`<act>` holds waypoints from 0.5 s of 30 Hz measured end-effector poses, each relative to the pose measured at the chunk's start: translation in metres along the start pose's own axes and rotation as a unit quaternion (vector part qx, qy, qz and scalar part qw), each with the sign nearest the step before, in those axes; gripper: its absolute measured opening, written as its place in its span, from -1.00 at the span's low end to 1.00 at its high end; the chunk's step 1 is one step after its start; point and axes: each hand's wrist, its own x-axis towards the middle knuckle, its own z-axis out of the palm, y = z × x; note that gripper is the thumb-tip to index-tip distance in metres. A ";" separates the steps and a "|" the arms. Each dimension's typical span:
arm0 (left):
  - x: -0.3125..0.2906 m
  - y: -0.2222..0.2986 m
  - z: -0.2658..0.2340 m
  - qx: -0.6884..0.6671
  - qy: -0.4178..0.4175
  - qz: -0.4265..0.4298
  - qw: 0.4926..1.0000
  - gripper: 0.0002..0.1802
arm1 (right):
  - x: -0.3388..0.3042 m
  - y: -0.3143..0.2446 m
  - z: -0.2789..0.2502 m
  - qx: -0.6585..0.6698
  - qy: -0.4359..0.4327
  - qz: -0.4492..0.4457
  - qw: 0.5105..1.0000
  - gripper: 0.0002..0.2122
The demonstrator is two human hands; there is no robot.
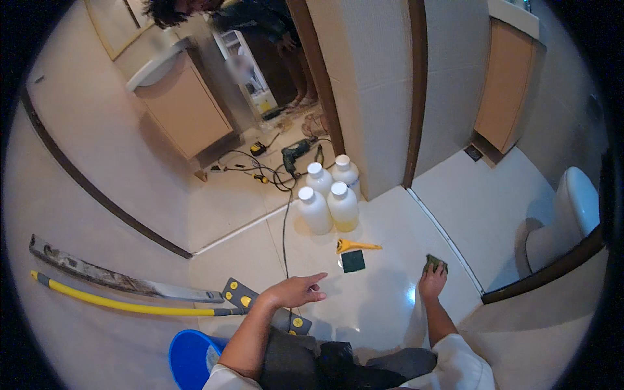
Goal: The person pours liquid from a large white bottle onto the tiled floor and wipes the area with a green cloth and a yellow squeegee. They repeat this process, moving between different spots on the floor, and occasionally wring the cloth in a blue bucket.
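Observation:
My right hand point(432, 281) presses a green scouring pad point(434, 262) against the pale floor tiles, near the doorway on the right. Over the floor in front of my knees, my left hand point(298, 290) holds nothing, its fingers stretched out and apart. Between the two hands and a little farther off lies a dark green square pad point(353, 261). Just beyond that pad is a yellow scraper-like tool point(357, 246). Several white-capped plastic bottles stand in a cluster past it; the front right bottle point(343, 207) has yellowish liquid low inside.
A blue bucket point(188, 357) stands at my left, beside a yellow-handled mop point(130, 305) and a dirty long bar point(117, 273). A black cable point(285, 240) crosses the floor toward a green power drill point(296, 155). Another person point(260, 26) stands beyond the far doorway. A toilet point(572, 208) is at right.

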 end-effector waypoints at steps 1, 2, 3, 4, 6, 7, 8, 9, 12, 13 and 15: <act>-0.003 0.002 0.000 0.001 -0.013 -0.013 1.000 -0.27 | -0.010 -0.009 -0.003 0.015 -0.016 -0.005 1.000 -0.61; -0.003 0.005 0.001 -0.001 -0.027 -0.021 0.999 -0.26 | -0.017 -0.010 -0.007 0.037 -0.002 -0.027 0.999 -0.64; -0.001 0.000 0.004 0.011 -0.023 -0.011 1.000 -0.26 | -0.024 -0.011 -0.011 0.058 0.010 -0.050 0.997 -0.68; 0.003 0.004 0.007 0.029 -0.035 -0.015 0.999 -0.26 | -0.027 -0.009 -0.014 0.074 0.023 -0.073 0.994 -0.71; 0.012 0.014 0.013 0.062 -0.062 -0.023 0.996 -0.26 | -0.025 -0.013 -0.018 0.070 0.020 -0.067 0.995 -0.76; 0.020 0.011 0.024 0.107 -0.082 0.016 0.991 -0.25 | -0.024 -0.017 -0.019 0.076 0.018 -0.061 0.995 -0.77; 0.025 0.011 0.033 0.106 -0.131 0.033 0.985 -0.22 | -0.025 -0.022 -0.020 0.081 0.015 -0.056 0.995 -0.77; 0.032 0.015 0.040 0.105 -0.176 0.052 0.977 -0.19 | -0.022 -0.027 -0.020 0.103 -0.011 -0.016 0.995 -0.78; 0.047 0.020 0.054 0.007 -0.178 0.041 0.983 -0.03 | -0.008 -0.035 -0.024 0.296 -0.120 0.145 0.936 -0.74; 0.056 0.024 0.057 -0.040 -0.157 0.033 0.986 0.03 | 0.004 -0.036 -0.016 0.381 -0.119 0.139 0.906 -0.73; 0.079 0.012 0.067 -0.125 -0.034 0.002 0.992 0.12 | 0.011 -0.052 -0.021 0.488 -0.107 0.088 0.862 -0.69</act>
